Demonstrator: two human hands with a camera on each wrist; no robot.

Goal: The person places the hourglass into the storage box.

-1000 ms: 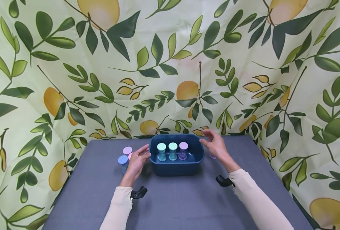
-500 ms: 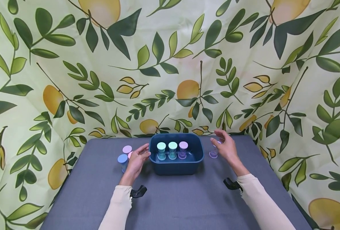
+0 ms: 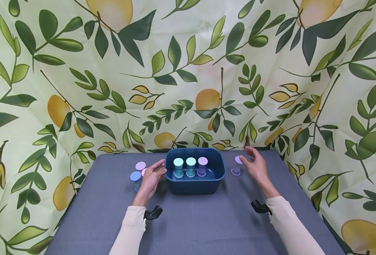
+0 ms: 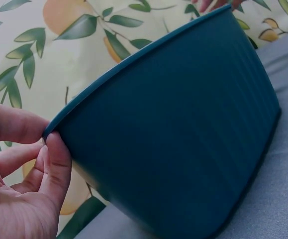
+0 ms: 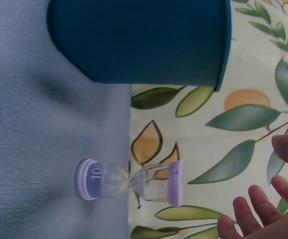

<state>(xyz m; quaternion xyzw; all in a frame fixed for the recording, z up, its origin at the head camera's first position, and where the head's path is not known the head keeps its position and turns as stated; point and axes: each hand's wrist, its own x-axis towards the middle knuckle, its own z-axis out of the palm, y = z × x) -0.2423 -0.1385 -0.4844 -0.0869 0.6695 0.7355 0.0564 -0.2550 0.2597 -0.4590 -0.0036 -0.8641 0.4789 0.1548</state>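
Observation:
A dark blue plastic bin (image 3: 194,187) stands on the table. My left hand (image 3: 151,180) pinches its rim at the left end, thumb and fingertips on the edge in the left wrist view. Inside the bin stand two mint hourglasses (image 3: 178,168) and a purple hourglass (image 3: 202,169). Right of the bin another purple hourglass (image 5: 109,180), marked 10, stands upright. My right hand (image 3: 255,166) is just right of that hourglass, fingers spread and relaxed, holding nothing; in the right wrist view a gap separates them from its lilac cap (image 5: 175,182).
Left of the bin, partly behind my left hand, stand a blue hourglass (image 3: 136,179), a lilac-capped hourglass (image 3: 140,165) and a pink-capped one (image 3: 143,172). A leaf-and-fruit patterned cloth (image 3: 175,81) hangs behind the grey table (image 3: 194,226).
My right hand has moved right, from the bin's right end past the purple hourglass, which now shows fully. My left hand and the bin have stayed in place.

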